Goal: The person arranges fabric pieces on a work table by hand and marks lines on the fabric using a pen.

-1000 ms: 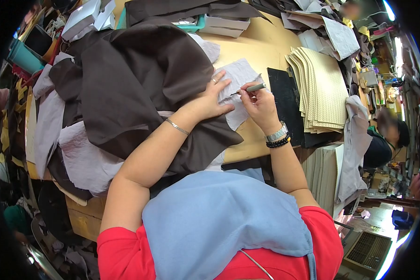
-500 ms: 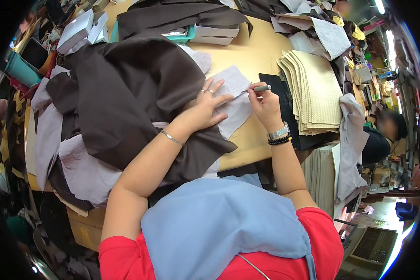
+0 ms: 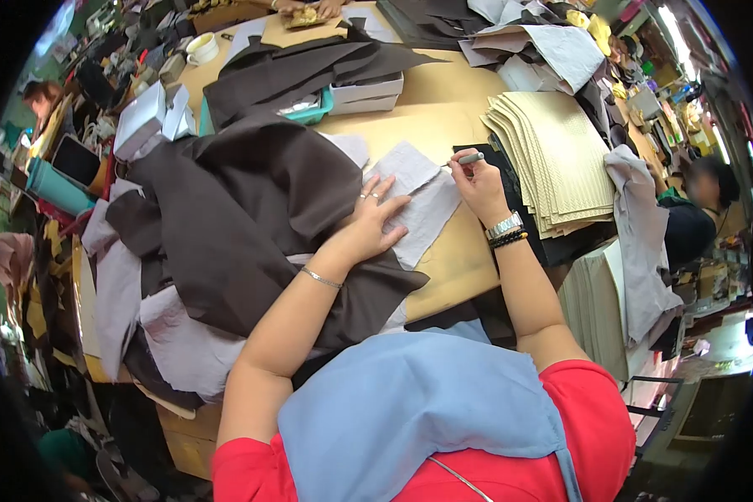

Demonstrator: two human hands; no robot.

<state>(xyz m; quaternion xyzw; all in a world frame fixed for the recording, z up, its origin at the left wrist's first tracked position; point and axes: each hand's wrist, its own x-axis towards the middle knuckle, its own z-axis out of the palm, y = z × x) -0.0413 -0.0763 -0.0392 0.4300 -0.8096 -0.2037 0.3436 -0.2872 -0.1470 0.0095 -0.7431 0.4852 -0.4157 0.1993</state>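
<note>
My left hand (image 3: pixel 373 224) lies with its fingers spread, pressing on a pale grey cloth piece (image 3: pixel 427 205) and the edge of a large dark brown cloth (image 3: pixel 234 201). A thin dark line crosses the pale piece. In my right hand (image 3: pixel 477 184) is a grey pen (image 3: pixel 470 158), gripped between thumb and fingers. Its tip is at the right edge of the pale piece. The brown cloth is heaped to the left, under my left forearm.
Cream textured sheets (image 3: pixel 552 159) are stacked on the right, beside a black sheet (image 3: pixel 519 201). Behind are a white box (image 3: pixel 366 94), a teal tray (image 3: pixel 314 113) and a cup (image 3: pixel 202 48). A person (image 3: pixel 694 217) is at the right; another person's hands (image 3: pixel 309 10) show at the top.
My right hand has moved the pen rightward across the pale piece to its edge. My left hand still rests on it. The view has tilted, bringing the cup and another person's hands into sight.
</note>
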